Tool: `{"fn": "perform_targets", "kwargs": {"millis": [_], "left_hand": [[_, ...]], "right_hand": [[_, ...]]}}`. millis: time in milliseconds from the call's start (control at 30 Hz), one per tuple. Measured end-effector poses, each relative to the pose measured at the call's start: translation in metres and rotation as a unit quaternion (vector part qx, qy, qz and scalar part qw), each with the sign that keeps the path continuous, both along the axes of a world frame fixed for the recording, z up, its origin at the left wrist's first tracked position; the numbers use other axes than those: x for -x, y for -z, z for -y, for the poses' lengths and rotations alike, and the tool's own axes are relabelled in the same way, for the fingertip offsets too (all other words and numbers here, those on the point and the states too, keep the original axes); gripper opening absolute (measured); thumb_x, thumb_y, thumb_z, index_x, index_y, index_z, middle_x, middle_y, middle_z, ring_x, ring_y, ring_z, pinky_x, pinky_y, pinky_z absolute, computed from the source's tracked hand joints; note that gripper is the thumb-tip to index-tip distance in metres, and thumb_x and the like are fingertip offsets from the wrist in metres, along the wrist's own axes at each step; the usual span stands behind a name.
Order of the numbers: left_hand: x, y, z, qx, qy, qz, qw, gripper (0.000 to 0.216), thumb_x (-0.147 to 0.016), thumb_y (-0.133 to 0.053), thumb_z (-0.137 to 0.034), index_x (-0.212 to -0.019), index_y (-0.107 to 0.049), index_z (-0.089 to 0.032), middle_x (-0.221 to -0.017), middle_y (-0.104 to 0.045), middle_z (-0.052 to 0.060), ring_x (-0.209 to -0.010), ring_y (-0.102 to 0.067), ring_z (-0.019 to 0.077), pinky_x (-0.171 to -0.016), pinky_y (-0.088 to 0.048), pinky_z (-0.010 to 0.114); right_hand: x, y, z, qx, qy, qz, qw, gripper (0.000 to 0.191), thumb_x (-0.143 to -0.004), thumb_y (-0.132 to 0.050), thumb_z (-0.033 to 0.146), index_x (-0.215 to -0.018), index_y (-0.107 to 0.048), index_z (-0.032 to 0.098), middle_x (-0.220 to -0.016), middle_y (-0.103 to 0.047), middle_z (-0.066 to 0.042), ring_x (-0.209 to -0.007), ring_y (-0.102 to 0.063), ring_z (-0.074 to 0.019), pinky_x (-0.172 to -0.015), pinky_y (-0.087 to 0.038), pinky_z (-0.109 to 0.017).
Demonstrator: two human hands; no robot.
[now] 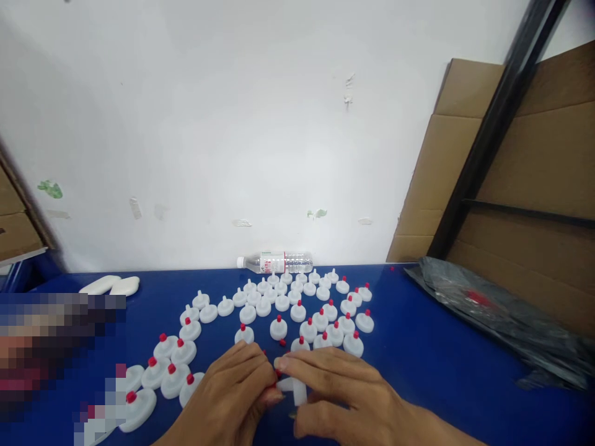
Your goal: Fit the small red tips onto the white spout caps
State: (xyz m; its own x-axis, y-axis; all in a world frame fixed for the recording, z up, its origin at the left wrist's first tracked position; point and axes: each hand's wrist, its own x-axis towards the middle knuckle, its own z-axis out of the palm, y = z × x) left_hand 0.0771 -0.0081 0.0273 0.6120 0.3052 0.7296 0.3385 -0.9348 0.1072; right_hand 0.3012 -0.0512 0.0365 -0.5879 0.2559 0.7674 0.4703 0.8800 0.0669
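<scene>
My right hand [344, 387] is closed around a white plastic nozzle cap [300, 391], mostly covered by its fingers. The cap's narrow spout points left toward my left hand [232, 387]. That hand's thumb and fingers are pinched together at the spout's end, where a bit of red [277, 373] shows, seemingly a small red tip cap. Just beyond my hands, a loose red tip cap [282, 342] lies on the blue table [418, 396]. White nozzle caps with red tips [278, 328] stand around both hands.
Farther back stand several white nozzle caps without red tips [263, 306]. A clear bottle [279, 262] lies against the wall. On the right are grey plastic bags [493, 322] and cardboard [432, 167]. Two white oval pieces [124, 286] lie at the left; a pixelated patch hides the area below them.
</scene>
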Motion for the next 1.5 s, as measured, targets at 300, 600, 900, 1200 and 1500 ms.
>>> {"fn": "perform_targets", "kwargs": {"millis": [300, 600, 900, 1200, 1500], "left_hand": [[-0.004, 0.001, -0.001, 0.022, 0.031, 0.035, 0.999, 0.031, -0.110, -0.030, -0.031, -0.087, -0.051, -0.027, -0.064, -0.059, -0.004, -0.054, -0.057, 0.0152, -0.052, -0.046, 0.025], [0.001, -0.004, -0.016, -0.004, -0.013, -0.062, 0.998, 0.034, -0.111, -0.030, -0.023, -0.083, -0.050, -0.023, -0.069, -0.060, -0.004, -0.060, -0.054, 0.0137, -0.058, -0.045, 0.027], [0.018, 0.009, -0.053, -0.135, -0.105, -0.165, 0.971, 0.032, -0.090, -0.045, 0.006, -0.094, -0.065, -0.019, -0.093, -0.067, 0.008, -0.098, -0.054, 0.0297, -0.083, -0.047, 0.046], [0.011, 0.030, -0.055, -0.150, -0.122, -0.194, 0.962, 0.006, -0.091, -0.070, -0.015, -0.087, -0.068, -0.019, -0.099, -0.069, 0.008, -0.103, -0.056, 0.0318, -0.084, -0.047, 0.046], [0.013, 0.039, -0.059, -0.108, -0.128, -0.196, 0.966, 0.017, -0.094, -0.063, -0.007, -0.083, -0.068, -0.019, -0.097, -0.066, 0.006, -0.095, -0.055, 0.0264, -0.077, -0.040, 0.038]], "right_hand": [[0.010, 0.026, -0.015, -0.087, -0.033, -0.076, 0.993, 0.034, -0.105, -0.047, 0.011, -0.079, -0.068, 0.018, -0.118, -0.077, -0.014, -0.121, -0.069, -0.0189, -0.101, -0.056, -0.027], [0.005, 0.005, -0.005, 0.007, 0.052, 0.014, 0.999, 0.022, -0.100, -0.051, 0.006, -0.105, -0.068, 0.019, -0.127, -0.073, -0.010, -0.123, -0.066, -0.0200, -0.102, -0.056, -0.031], [-0.026, 0.009, -0.034, 0.185, 0.196, -0.040, 0.962, 0.033, -0.105, -0.042, 0.017, -0.129, -0.062, 0.023, -0.127, -0.062, -0.013, -0.112, -0.066, -0.0228, -0.091, -0.060, -0.040], [-0.046, 0.017, -0.056, 0.270, 0.279, 0.006, 0.921, 0.050, -0.109, -0.039, 0.047, -0.146, -0.058, 0.019, -0.147, -0.061, -0.013, -0.143, -0.048, -0.0341, -0.120, -0.027, -0.069], [-0.050, 0.013, -0.055, 0.286, 0.275, 0.030, 0.917, 0.046, -0.111, -0.033, 0.046, -0.136, -0.066, 0.026, -0.141, -0.066, -0.007, -0.140, -0.050, -0.0320, -0.121, -0.021, -0.069]]}}
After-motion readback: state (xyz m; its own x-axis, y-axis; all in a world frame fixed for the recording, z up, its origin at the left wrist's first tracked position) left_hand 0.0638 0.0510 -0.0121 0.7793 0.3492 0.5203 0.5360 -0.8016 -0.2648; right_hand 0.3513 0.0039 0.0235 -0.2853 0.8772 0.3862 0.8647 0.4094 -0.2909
